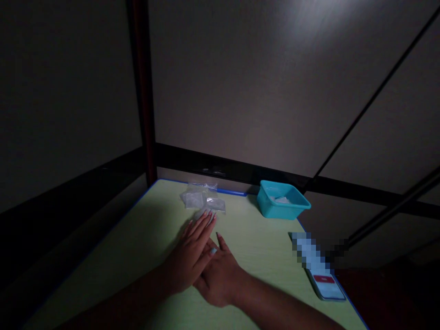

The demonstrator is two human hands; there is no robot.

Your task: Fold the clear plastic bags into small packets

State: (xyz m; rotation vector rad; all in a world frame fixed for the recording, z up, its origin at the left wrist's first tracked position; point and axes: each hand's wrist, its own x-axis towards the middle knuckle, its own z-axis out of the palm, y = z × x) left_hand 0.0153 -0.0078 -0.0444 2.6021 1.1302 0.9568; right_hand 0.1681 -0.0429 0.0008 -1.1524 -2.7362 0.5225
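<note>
as left hand overlaps right hand | plastic bags: clear, flat, shiny

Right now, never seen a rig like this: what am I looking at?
There's no machine: these are a person's two bare hands, seen by a camera worn on their head, looking forward and down. The left hand lies partly over the right hand. No object shows in either grip, though the overlap hides part of the right. On the pale green table are clear plastic packets beyond the hands, a turquoise tub with something whitish inside, and a phone, partly pixelated, by the right edge.
</note>
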